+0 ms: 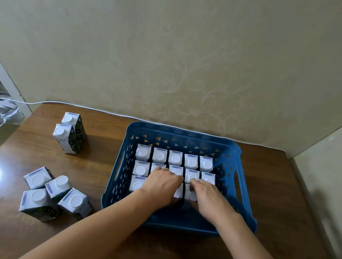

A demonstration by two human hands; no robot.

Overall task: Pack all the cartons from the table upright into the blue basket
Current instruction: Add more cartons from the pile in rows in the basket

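While two full rows of white-capped cartons (pixel 175 159) stand upright in the blue perforated plastic basket (pixel 241 191), both hands' grips, left hand (pixel 161 186) and right hand (pixel 209 198), close on third-row cartons, leaving six dark-sided cartons (pixel 53 193) on the brown wooden surface (pixel 90 167).

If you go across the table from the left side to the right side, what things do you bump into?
Group of four cartons near the front → pair of cartons farther back → blue basket with rows of upright cartons, where the left hand and then the right hand reach in.
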